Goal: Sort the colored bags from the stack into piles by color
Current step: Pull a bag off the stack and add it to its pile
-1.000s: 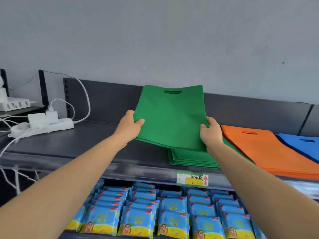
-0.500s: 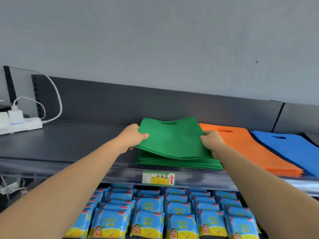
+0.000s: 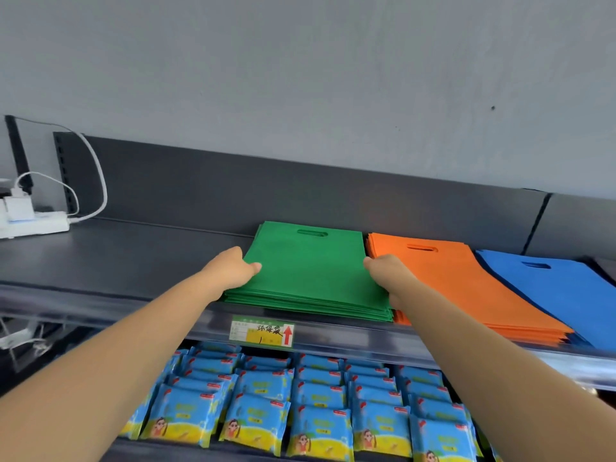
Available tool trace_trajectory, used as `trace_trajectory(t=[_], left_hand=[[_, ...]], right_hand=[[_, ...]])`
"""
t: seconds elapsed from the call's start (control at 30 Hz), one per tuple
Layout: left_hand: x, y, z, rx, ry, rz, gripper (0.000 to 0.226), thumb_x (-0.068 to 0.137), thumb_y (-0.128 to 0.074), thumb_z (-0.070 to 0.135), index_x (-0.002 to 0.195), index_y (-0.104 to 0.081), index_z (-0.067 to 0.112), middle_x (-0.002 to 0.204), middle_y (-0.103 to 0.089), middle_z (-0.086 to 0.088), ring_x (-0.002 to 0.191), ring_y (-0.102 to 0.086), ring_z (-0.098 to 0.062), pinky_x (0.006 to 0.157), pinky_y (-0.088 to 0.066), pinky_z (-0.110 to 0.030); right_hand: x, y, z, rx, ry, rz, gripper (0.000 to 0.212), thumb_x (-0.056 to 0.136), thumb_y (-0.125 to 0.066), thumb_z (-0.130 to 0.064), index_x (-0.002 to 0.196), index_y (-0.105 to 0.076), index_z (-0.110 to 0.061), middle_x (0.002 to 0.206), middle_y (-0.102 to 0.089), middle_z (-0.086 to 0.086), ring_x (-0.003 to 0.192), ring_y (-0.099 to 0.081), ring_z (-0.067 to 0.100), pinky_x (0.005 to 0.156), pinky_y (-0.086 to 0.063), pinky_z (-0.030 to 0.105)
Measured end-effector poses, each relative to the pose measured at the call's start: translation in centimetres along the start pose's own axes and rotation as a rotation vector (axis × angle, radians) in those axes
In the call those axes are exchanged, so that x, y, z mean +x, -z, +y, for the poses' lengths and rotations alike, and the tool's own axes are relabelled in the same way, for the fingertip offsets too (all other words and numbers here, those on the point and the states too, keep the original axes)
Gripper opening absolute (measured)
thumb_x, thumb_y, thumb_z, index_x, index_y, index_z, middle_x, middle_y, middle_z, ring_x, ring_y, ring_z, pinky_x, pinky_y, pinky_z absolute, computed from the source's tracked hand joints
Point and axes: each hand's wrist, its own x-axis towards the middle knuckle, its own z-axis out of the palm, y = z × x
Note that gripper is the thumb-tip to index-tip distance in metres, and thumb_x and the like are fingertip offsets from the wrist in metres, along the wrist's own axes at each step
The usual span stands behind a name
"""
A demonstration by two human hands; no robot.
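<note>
A pile of flat green bags lies on the dark grey shelf, its top bag level with the rest. My left hand grips the pile's left edge, thumb on top. My right hand holds the right edge, between the green pile and the orange pile that touches it. A blue pile lies further right, its left edge under the orange one.
A white power strip with plugs and cables sits at the shelf's far left. A green price label is on the shelf's front rail. Rows of blue and yellow packets fill the shelf below. The shelf's back panel stands behind the piles.
The green bags that both hands held up have come down flat onto the green pile. The view has shifted right, so the piles sit nearer the centre.
</note>
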Motion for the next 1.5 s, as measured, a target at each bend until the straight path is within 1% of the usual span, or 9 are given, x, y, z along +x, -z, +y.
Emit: trace_trajectory(t=[0.13,0.2,0.27,0.43,0.57,0.73,0.97,1.23,1.5], left_hand=[[0.3,0.0,0.3,-0.167,0.046,-0.051,0.066,0.101,-0.045,0.033,0.153,-0.014,0.006,0.16,-0.014,-0.008,0.145,-0.019,-0.029,0.115,-0.021,-0.042],[0.5,0.3,0.4,-0.244,0.067,-0.071,0.065,0.101,-0.045,0.033,0.153,-0.015,0.007,0.16,-0.013,-0.008,0.145,-0.017,-0.03,0.115,-0.02,-0.044],[0.8,0.5,0.1,-0.273,0.058,-0.113,0.066,0.1,-0.046,0.035,0.153,-0.016,0.01,0.16,-0.013,-0.006,0.146,-0.016,-0.029,0.116,-0.018,-0.045],[0.7,1.0,-1.1,-0.259,-0.059,-0.292,0.088,0.084,-0.065,0.05,0.153,-0.017,0.026,0.161,-0.009,0.001,0.147,-0.013,-0.025,0.117,-0.012,-0.048],[-0.2,2.8,-1.6,-0.13,-0.166,-0.554,0.133,0.032,-0.089,0.059,0.147,-0.023,0.047,0.16,0.011,0.008,0.148,0.005,-0.02,0.118,-0.005,-0.045],[-0.4,2.6,-2.4,0.037,-0.28,-0.439,0.097,0.063,-0.086,0.032,0.144,-0.034,0.044,0.161,0.006,0.006,0.148,-0.002,-0.021,0.119,-0.012,-0.04],[-0.7,2.5,-2.5,0.108,-0.34,-0.337,0.073,0.074,-0.08,0.034,0.137,-0.044,0.044,0.161,-0.002,0.006,0.146,-0.014,-0.02,0.119,-0.017,-0.041],[-0.7,2.5,-2.1,0.251,-0.424,-0.315,0.068,0.077,-0.077,0.037,0.137,-0.046,0.042,0.161,-0.002,0.006,0.146,-0.017,-0.021,0.116,-0.018,-0.037],[-0.5,2.5,-2.8,0.201,-0.446,-0.303,0.064,0.075,-0.078,0.039,0.132,-0.051,0.043,0.16,-0.009,0.01,0.146,-0.016,-0.017,0.116,-0.015,-0.038]], right_hand=[[0.2,0.0,-0.2,0.09,-0.047,-0.034,0.048,0.101,-0.043,-0.021,0.142,-0.033,0.002,0.117,-0.051,0.015,0.095,-0.052,0.026,0.104,-0.035,0.039],[0.4,-0.2,0.0,0.133,-0.071,-0.062,0.056,0.1,-0.046,-0.026,0.147,-0.027,-0.001,0.137,-0.044,0.016,0.116,-0.049,0.032,0.113,-0.029,0.043],[0.4,-0.5,0.2,0.129,-0.074,-0.096,0.061,0.1,-0.047,-0.031,0.149,-0.024,-0.003,0.155,-0.028,0.015,0.14,-0.029,0.034,0.116,-0.023,0.045],[-0.6,-0.3,0.6,-0.071,0.109,-0.166,0.07,0.093,-0.057,-0.043,0.149,-0.03,-0.011,0.156,-0.028,0.008,0.143,-0.026,0.03,0.115,-0.023,0.046],[-2.0,0.1,0.3,-0.365,0.243,-0.372,0.098,0.069,-0.077,-0.054,0.149,-0.029,-0.025,0.158,-0.023,0.0,0.142,-0.026,0.025,0.114,-0.024,0.046],[-3.0,-0.5,0.7,-0.615,0.406,-0.375,0.085,0.071,-0.08,-0.046,0.144,-0.04,-0.029,0.155,-0.028,-0.004,0.142,-0.027,0.02,0.115,-0.021,0.041],[-3.8,-0.9,0.7,-0.705,0.532,-0.269,0.068,0.079,-0.073,-0.048,0.138,-0.049,-0.026,0.151,-0.037,-0.003,0.138,-0.034,0.017,0.112,-0.026,0.034],[-4.0,-1.4,0.7,-0.77,0.632,-0.28,0.059,0.083,-0.07,-0.044,0.137,-0.051,-0.029,0.147,-0.045,-0.007,0.135,-0.04,0.014,0.111,-0.029,0.033],[-3.7,-1.6,1.1,-0.697,0.617,-0.275,0.056,0.082,-0.07,-0.046,0.133,-0.056,-0.029,0.14,-0.052,-0.008,0.13,-0.046,0.012,0.111,-0.035,0.034]])
